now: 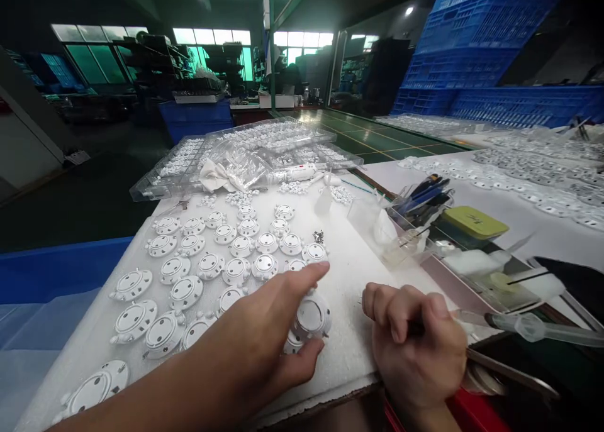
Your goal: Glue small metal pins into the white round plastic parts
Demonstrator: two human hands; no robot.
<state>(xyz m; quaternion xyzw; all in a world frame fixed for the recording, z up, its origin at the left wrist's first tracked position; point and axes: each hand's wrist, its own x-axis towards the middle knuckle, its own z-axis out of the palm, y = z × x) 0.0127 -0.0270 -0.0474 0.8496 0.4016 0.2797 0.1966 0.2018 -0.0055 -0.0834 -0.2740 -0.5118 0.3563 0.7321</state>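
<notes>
My left hand (283, 325) is closed around a small white turtle-shaped part (312, 315), with the thumb below it and the index finger stretched above. The part's round face is turned toward me, and its left side is partly hidden. My right hand (415, 337) is curled in a fist around slim metal tweezers (514, 372), whose back end sticks out to the right. A thin tip barely shows by the fingers. Many similar white parts (184, 292) lie on the white foam board (349, 369) around and left of my left hand. A clear syringe (542, 328) lies right of my right hand.
Small dark pieces (318, 236) and white bits (243, 197) lie on the board. Clear trays (189, 158) and a plastic bag (236, 161) are behind. At right are an organizer with pens (425, 193), a yellow-green box (474, 222) and stacked blue crates (467, 36).
</notes>
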